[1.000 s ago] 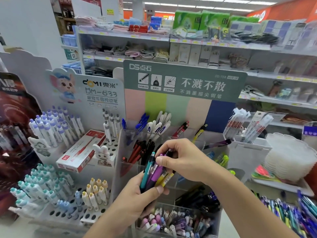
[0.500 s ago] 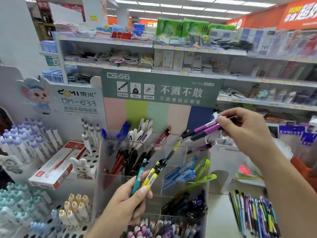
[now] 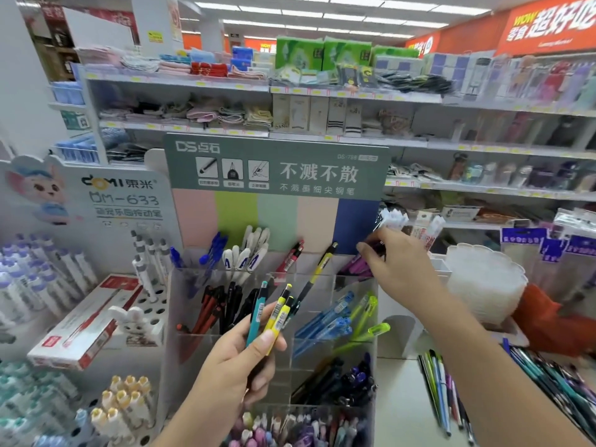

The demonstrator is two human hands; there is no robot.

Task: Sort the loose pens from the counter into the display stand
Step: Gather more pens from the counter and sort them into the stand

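**Purple pens reached the top-right compartment**

The green header card (image 3: 275,167) on the display stand (image 3: 322,285) read "DS点石", "不溅不散", "不溅墨细尖钢笔" and a model code, DS-758. Beside it to the left, a white card (image 3: 124,201) carried "DOMI東米" and "DM-633" next to a cartoon mouse. An orange banner (image 3: 545,25) at upper right showed "WOW".

The left hand (image 3: 232,366) pinched a teal pen (image 3: 257,314) and two yellow pens (image 3: 279,314) between thumb and curled fingers, in front of the stand's middle row; barcode stickers on the yellow barrels were too small to read. The right hand (image 3: 395,269) gripped purple pens (image 3: 358,266) with their tips down in the stand's back right compartment.

Half a second earlier the right hand had held those purple pens high and clear of the stand; it had since lowered them into the compartment. The left hand's bundle was unchanged.

More loose pens (image 3: 442,391) lay on the surface (image 3: 400,408) near its right edge, beside the stand.
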